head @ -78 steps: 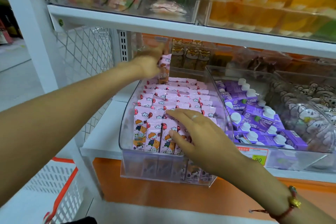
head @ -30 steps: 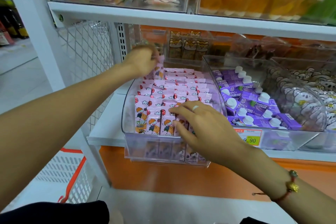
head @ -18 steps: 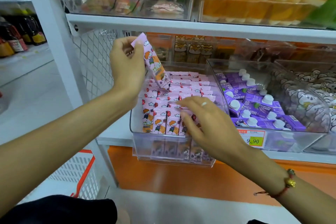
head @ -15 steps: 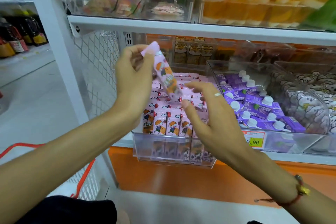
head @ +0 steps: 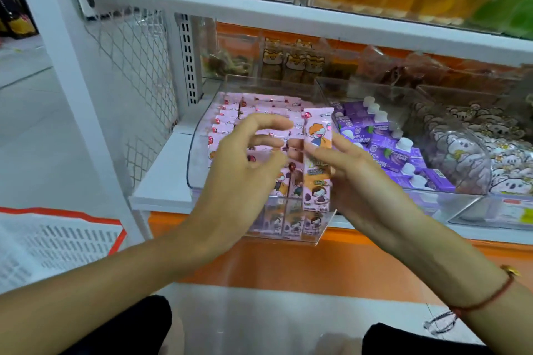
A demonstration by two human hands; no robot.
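- Pink snack packet (head: 317,158) stands upright before the clear bin (head: 199,153) of matching packets (head: 259,106).
- Fingers of the right hand (head: 357,181) clamp its middle; the left hand (head: 245,173) hovers just beside it, fingers apart, holding nothing.
- Likely light, thin, crinkly, slightly slick: pinch the flat faces mid-length, not the crimped ends.

The right hand (head: 360,181) pinches a pink packet (head: 317,135) upright before the clear bin (head: 196,158), left hand (head: 245,176) loose-fingered just beside.
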